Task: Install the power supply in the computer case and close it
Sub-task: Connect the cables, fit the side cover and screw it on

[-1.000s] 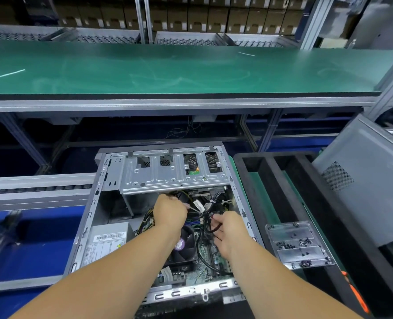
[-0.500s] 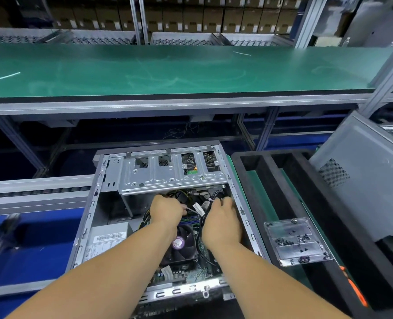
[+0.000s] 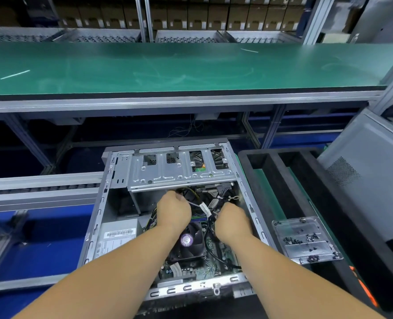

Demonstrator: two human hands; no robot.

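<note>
Low in the centre of the frame, two bare hands work among cables inside an open computer case (image 3: 112, 180).

Left hand (image 3: 173, 211) curls its fingers around a thin white-tagged cable (image 3: 196, 205); right hand (image 3: 233, 223) is closed on a bundle of black cables (image 3: 210, 223), though its fingertips are hidden. Both sit just above the CPU fan (image 3: 187, 241), below the silver drive cage (image 3: 179, 173). The power supply (image 3: 118, 236), a grey box with a barcode label, already lies in the case's lower-left corner, just left of the left forearm. This looks like the cable-connecting step; next likely calls for seating each plug, then fitting the grey side panel (image 3: 366, 178) leaning at right.
</note>
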